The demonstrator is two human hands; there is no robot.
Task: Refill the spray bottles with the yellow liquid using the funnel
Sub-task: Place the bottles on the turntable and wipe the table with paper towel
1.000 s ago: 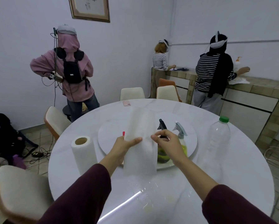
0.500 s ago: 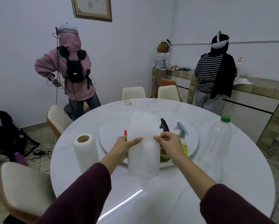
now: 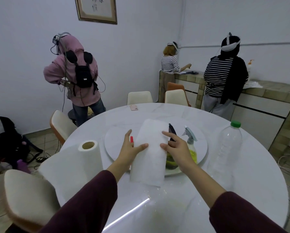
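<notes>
Since half a second ago both hands have loosened: fingers that were curled behind the paper towel sheet (image 3: 149, 152) now stretch out, only thumbs pressing its side edges. Person in pink (image 3: 73, 71) has turned further toward the wall. Round white marble table (image 3: 241, 190) carries a raised turntable (image 3: 117, 143); on it, two spray bottles: dark-headed bottle (image 3: 171, 158) partly hidden behind the sheet, grey-headed bottle (image 3: 191, 148) with yellow liquid just beside it. A red tip (image 3: 131, 139) shows by the left hand; what it belongs to, cannot tell. Paper towel roll (image 3: 88, 158) stands at left, clear green-capped bottle (image 3: 228, 148) at right, pink phone (image 3: 133, 107) at the far edge. Two people in striped tops stand at a tiled counter (image 3: 275, 93). Left hand (image 3: 130, 148) and right hand (image 3: 176, 147) held apart, sheet between them, fingers spread, maroon sleeves forward.
</notes>
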